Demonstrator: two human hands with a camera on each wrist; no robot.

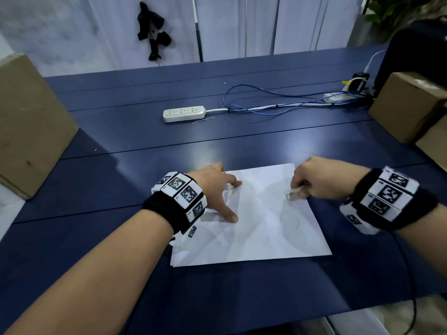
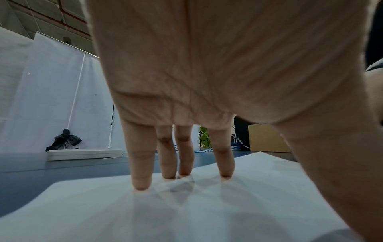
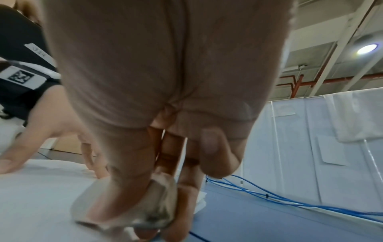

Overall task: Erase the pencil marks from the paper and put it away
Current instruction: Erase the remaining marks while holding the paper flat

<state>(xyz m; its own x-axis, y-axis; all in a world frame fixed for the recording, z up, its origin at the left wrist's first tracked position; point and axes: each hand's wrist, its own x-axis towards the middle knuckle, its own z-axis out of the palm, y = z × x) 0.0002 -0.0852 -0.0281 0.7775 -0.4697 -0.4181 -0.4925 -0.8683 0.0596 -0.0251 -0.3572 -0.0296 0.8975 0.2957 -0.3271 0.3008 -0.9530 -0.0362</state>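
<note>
Erasing still under way, nothing put away yet.
Paper (image 1: 254, 221) lies flat on the blue counter (image 1: 145, 146); left hand (image 1: 212, 187) has its fingers (image 2: 140, 172) straight and spread, tips pressing the sheet's left part to pin it. Right hand (image 1: 314, 182) pinches a grubby eraser (image 1: 291, 195) between thumb and curled fingers, its end down on the sheet near the far right edge. Faint curved pencil lines (image 1: 292, 220) show nearer the person, so my read: erasing only partly done, stowing step untouched.
</note>
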